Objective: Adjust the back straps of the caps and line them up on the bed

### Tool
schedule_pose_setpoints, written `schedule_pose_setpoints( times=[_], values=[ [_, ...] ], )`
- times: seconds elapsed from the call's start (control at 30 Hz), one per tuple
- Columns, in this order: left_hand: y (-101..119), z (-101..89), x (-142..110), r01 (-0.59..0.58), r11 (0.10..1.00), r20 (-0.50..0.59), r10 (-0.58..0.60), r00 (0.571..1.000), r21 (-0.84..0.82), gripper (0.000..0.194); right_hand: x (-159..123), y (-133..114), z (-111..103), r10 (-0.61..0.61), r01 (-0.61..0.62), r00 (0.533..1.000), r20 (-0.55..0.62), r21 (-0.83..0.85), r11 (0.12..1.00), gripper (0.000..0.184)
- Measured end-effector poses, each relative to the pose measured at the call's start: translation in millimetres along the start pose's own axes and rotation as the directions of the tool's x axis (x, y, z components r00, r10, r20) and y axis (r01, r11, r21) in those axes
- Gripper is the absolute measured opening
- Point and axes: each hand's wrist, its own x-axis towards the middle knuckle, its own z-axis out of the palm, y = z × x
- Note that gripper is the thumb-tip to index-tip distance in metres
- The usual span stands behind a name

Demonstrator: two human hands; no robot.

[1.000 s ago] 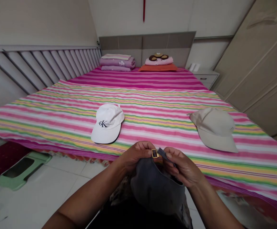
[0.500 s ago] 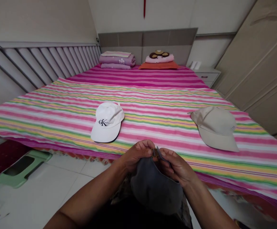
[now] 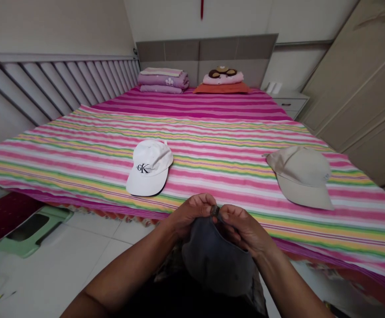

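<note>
I hold a dark blue-grey cap [image 3: 217, 260] in front of me, below the foot edge of the bed. My left hand [image 3: 192, 214] pinches the cap's back strap at its small brass buckle [image 3: 214, 210]. My right hand [image 3: 243, 229] pinches the strap from the other side, fingertips almost meeting the left ones. On the striped bedspread [image 3: 212, 145] a white cap [image 3: 149, 168] with a dark logo lies left of centre, and a beige cap [image 3: 300, 176] lies to the right.
Folded purple blankets [image 3: 163, 80] and a pink pillow on an orange one [image 3: 224, 81] sit at the headboard. A green stool [image 3: 30, 229] stands on the tiled floor at left. A nightstand [image 3: 290, 101] and wardrobe doors [image 3: 364, 88] line the right.
My right fingers have closed in on the buckle, so the strap end and buckle show less. The view has tilted slightly; the caps on the bed have not moved.
</note>
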Motion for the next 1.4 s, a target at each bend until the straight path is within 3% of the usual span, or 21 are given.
schedule_pose_setpoints(
  times=[0.17,0.37,0.53,0.93,1.17,1.4],
  values=[
    [0.0,0.8,0.5,-0.018,0.998,-0.005,0.018,1.0,0.066,0.022,-0.3,-2.2,0.6,-0.066,0.065,0.998,-0.023,-0.054,0.996,0.028],
    [-0.7,4.0,-1.5,-0.082,0.977,-0.1,0.103,0.99,0.196,0.025,-0.1,-2.1,5.7,-0.102,0.102,0.995,-0.02,-0.006,0.995,0.03],
    [-0.3,4.6,-4.3,-0.06,0.963,-0.099,0.088,0.991,0.262,0.024,-3.5,-1.6,8.8,-0.113,0.11,0.992,-0.057,-0.058,0.992,0.031],
    [-2.3,-1.8,-4.8,-0.046,0.983,-0.1,0.064,0.993,0.178,0.024,-5.8,-2.3,7.4,-0.174,0.174,0.982,-0.076,0.001,0.985,0.024],
    [-6.1,0.9,-4.4,-0.054,0.989,-0.118,0.071,0.991,0.14,0.029,-2.8,-3.4,12.3,-0.238,0.235,0.959,-0.152,-0.039,0.971,0.025],
    [-6.9,4.1,-5.0,-0.09,0.961,-0.156,0.134,0.979,0.261,0.027,-3.8,-1.0,16.5,-0.273,0.254,0.936,-0.222,-0.11,0.961,0.024]
  ],
)
